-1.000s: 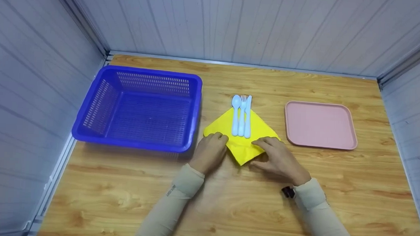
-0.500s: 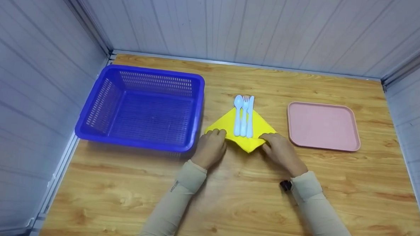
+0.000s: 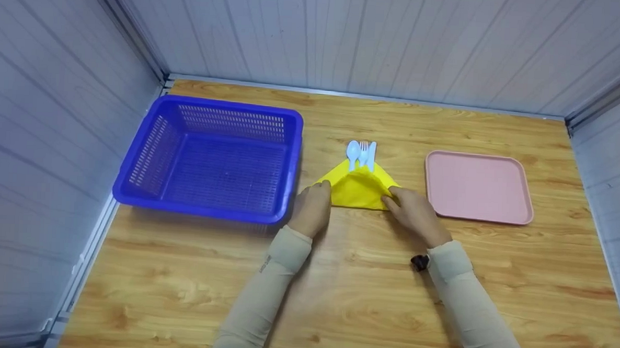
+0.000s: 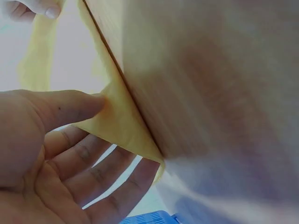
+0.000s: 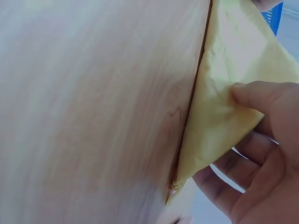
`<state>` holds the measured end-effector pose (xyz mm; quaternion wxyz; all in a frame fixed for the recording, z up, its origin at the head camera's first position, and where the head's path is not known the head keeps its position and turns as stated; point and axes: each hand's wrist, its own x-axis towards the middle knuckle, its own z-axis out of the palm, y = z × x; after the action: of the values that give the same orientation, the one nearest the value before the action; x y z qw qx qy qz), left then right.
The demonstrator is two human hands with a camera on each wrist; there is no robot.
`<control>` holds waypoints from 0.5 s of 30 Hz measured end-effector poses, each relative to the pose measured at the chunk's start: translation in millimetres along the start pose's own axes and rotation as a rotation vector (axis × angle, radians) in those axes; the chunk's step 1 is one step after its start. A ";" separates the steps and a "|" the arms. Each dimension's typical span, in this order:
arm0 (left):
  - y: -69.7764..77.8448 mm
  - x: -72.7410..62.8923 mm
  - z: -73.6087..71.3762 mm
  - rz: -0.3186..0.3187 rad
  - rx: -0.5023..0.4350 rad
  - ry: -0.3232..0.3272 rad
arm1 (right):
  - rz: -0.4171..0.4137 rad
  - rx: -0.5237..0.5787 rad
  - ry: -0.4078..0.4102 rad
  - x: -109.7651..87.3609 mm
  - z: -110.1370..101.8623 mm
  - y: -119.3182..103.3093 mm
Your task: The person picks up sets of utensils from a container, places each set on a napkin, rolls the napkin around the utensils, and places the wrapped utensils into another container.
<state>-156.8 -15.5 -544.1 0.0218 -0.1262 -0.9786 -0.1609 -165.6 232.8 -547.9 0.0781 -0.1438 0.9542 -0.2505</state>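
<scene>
A yellow cloth napkin (image 3: 359, 192) lies on the table with its near corner folded up and over. The fold covers the handles of a light-blue spoon (image 3: 353, 149), fork (image 3: 363, 153) and knife (image 3: 372, 155); only their upper ends show. At the napkin's left side my left hand (image 3: 312, 208) pinches the folded cloth. My right hand (image 3: 415, 215) does the same on the right side. In the left wrist view the thumb presses on the napkin (image 4: 126, 123), with the fingers behind it. The right wrist view shows a like pinch on the napkin (image 5: 210, 121).
A blue plastic basket (image 3: 203, 214) with slotted sides stands to the left, close to my left hand. On the right lies a pink rectangular tray (image 3: 479, 186). Pale panel walls (image 3: 326, 39) border the wooden table (image 3: 356, 307) at the back and sides.
Both hands have moved the napkin's near corner away from me, up over the cutlery handles. The right hand has gone from touching the cloth loosely to pinching it.
</scene>
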 end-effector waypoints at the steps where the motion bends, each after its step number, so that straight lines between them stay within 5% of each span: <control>1: 0.3 2.7 0.0 -0.015 -0.003 -0.005 | 0.012 0.005 -0.006 1.4 -0.3 -0.2; 9: 2.3 17.1 1.0 -0.115 0.004 -0.057 | 0.085 0.032 -0.029 9.1 1.0 -0.4; 15: 2.8 16.3 3.7 -0.125 0.050 -0.038 | 0.130 0.006 -0.034 13.4 1.5 0.3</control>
<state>-171.9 -7.8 -545.4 -0.0038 -0.0675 -0.9885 -0.1350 -178.1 228.2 -550.4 0.1111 -0.0853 0.9593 -0.2452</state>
